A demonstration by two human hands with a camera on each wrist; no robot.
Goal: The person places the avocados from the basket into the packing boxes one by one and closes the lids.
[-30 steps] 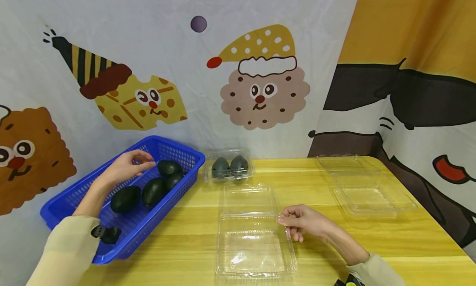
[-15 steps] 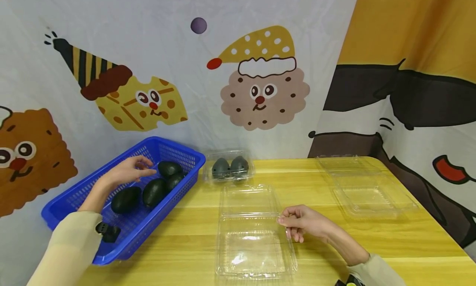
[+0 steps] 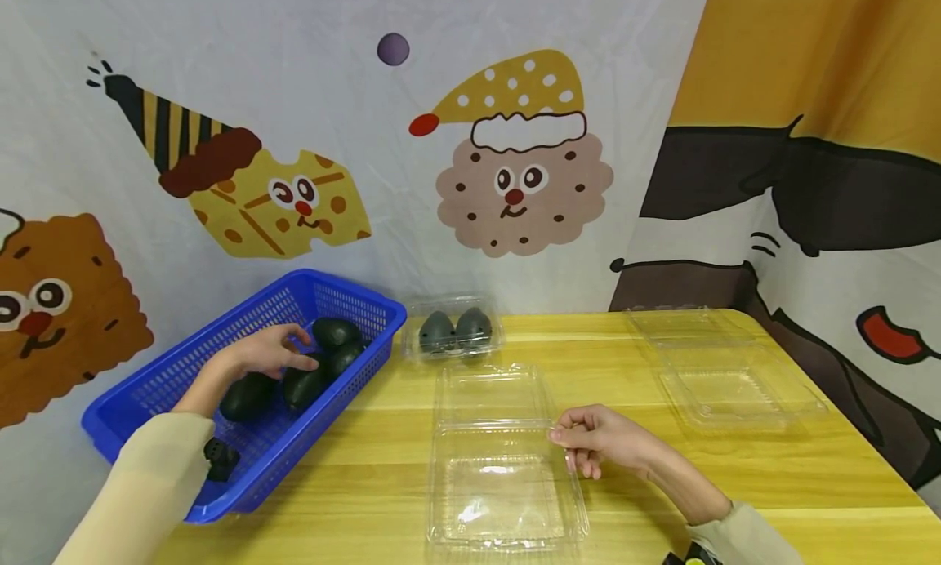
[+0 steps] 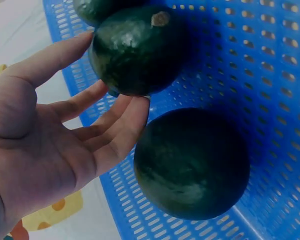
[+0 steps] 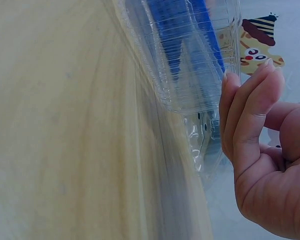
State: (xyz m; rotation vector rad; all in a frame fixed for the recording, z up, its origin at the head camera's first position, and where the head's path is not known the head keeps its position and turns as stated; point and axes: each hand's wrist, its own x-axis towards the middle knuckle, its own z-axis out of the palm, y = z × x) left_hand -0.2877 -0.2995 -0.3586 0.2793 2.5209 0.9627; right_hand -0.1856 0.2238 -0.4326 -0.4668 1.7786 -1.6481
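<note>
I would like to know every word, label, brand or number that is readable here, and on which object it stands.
None can be read in any view.
Cartoon backdrop: drawings only.
Blue basket, dark green fruits: no label visible.
Open clear container: any embossing is too faint to read.
Black wrist device: any marking is too small.

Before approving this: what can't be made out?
Head view: top of the fruit second from left, hidden by the left grip.
Head view: black device at right sleeve, cut off by bottom edge.
Left wrist view: uppermost fruit, cut off by top edge.
Right wrist view: clear container, cut off by top edge.
</note>
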